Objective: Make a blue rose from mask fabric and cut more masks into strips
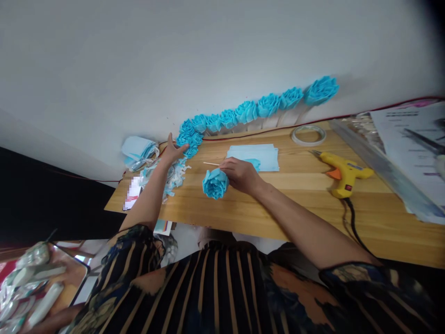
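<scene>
In my right hand (239, 174) is a blue fabric flower (215, 184), its bloom tipped toward me over the table; the fingers are closed at its base. A thin stick (211, 163) shows just left of those fingers; I cannot tell whether it belongs to this flower. My left hand (172, 150) is spread, thumb and fingers apart, beside a cluster of similar blue flowers (187, 134) at the wall. Whether it touches them is unclear. Under and behind my right hand lie flat light-blue sheets (267, 157) with a darker blue piece (255, 163).
A row of blue flowers (267, 105) leans along the wall. A yellow glue gun (346, 174) with a black cord and a tape roll (308, 135) are to the right. Scraps (174, 176) and a pack of folded masks (139, 150) lie left. Printed papers (410, 144) cover the right end.
</scene>
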Action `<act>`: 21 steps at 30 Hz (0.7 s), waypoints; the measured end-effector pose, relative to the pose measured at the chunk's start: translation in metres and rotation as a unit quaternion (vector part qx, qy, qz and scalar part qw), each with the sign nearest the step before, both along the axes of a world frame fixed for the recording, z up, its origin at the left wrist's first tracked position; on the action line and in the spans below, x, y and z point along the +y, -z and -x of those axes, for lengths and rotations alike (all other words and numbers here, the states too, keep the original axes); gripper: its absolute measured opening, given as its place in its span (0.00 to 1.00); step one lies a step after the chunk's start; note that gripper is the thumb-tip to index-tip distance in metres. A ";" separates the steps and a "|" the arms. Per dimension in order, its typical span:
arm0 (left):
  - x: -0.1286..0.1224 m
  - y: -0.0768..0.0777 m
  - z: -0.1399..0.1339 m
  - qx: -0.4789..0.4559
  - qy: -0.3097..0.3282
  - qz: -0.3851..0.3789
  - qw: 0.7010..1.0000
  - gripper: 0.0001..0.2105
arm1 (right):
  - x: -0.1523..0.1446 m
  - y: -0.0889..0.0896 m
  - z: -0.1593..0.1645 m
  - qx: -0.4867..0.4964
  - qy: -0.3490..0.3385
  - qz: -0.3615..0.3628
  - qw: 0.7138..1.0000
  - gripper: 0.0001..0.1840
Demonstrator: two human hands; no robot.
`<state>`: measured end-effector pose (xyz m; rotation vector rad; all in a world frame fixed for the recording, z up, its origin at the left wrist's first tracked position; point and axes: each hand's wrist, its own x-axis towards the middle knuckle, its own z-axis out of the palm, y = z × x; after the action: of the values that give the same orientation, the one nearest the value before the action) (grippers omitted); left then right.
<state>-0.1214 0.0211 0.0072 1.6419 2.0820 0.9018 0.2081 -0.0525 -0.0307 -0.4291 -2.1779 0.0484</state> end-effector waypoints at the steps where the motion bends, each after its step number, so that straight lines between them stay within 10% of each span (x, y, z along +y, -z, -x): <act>1: 0.002 -0.004 0.002 -0.002 -0.022 -0.018 1.000 0.51 | 0.000 0.000 0.000 0.000 0.002 -0.004 1.000 0.14; 21: 0.060 -0.035 -0.010 -0.029 -0.042 -0.072 0.996 0.35 | 0.002 0.002 0.001 -0.002 0.002 -0.007 1.000 0.14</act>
<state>-0.1111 0.0811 0.0423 1.5877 2.1041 1.1368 0.2072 -0.0508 -0.0332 -0.4264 -2.1802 0.0286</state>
